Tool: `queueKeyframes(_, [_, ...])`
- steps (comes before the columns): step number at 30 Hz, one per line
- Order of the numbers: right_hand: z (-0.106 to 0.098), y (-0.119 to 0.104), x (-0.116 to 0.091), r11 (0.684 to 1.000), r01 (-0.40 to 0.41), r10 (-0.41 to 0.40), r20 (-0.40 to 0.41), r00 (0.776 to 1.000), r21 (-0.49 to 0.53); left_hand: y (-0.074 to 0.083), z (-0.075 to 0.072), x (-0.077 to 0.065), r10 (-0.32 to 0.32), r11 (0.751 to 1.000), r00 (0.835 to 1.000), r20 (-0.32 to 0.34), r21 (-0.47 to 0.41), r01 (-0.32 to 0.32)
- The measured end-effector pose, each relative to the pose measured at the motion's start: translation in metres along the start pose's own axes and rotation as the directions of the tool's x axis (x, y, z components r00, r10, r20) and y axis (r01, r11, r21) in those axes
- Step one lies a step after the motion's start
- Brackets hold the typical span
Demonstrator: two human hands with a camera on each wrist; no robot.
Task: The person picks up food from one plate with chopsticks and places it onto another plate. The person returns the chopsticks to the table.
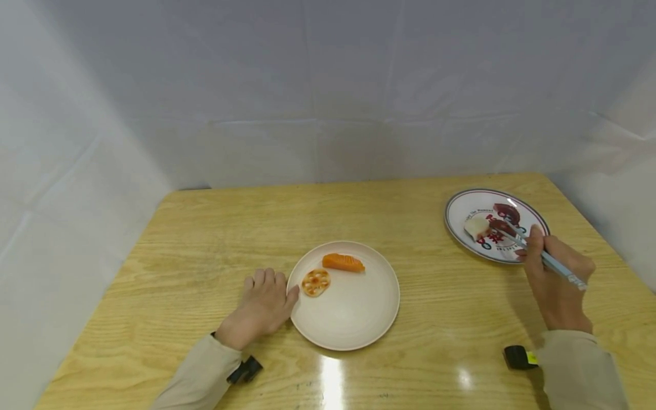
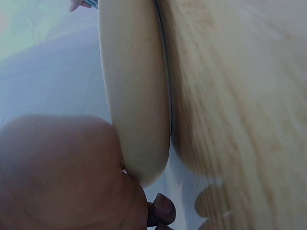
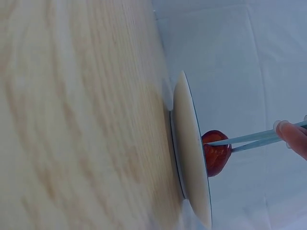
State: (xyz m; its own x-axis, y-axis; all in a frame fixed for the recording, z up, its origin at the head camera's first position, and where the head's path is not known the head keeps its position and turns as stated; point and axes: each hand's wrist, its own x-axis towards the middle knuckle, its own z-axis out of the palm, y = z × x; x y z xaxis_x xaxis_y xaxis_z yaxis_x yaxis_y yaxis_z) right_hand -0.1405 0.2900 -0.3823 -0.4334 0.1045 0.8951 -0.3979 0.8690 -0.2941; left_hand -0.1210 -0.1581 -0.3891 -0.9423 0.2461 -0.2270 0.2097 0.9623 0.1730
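Fingers (image 1: 535,244) of the right hand (image 1: 560,290) grip chopsticks (image 1: 560,269), red food (image 3: 216,161) beyond at their tips.

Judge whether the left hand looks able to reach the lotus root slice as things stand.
Probably yes: the left hand has its thumb at the rim of the cream plate, close beside the lotus root slice, with nothing visible between them.

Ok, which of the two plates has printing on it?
The white plate under the chopsticks, at far right: its face carries red and blue print. The cream plate by the left hand shows none.
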Motion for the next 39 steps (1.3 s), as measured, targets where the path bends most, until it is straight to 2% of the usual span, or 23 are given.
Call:
queueKeyframes(14, [-0.001,-0.008,0.004,0.999,0.020,-0.020,0.006,1.000,-0.034,-0.001,0.002,0.001,-0.002,1.000,1.000,-0.014,-0.008,0.002])
queueKeyframes(23, [0.002,-0.010,0.003,0.999,0.037,-0.037,-0.030,0.999,-0.005,-0.001,0.001,0.001,0.000,1.000,1.000,-0.013,-0.001,0.000])
queueKeyframes(30, [0.006,-0.014,0.004,0.998,0.054,-0.054,-0.002,0.999,0.017,-0.001,0.001,0.001,0.006,1.000,1.000,-0.027,-0.001,-0.006])
queueKeyframes(39, [0.008,-0.023,0.007,0.996,0.092,-0.092,0.007,0.996,0.008,-0.001,0.001,0.001,0.002,1.000,1.000,-0.012,0.003,-0.002])
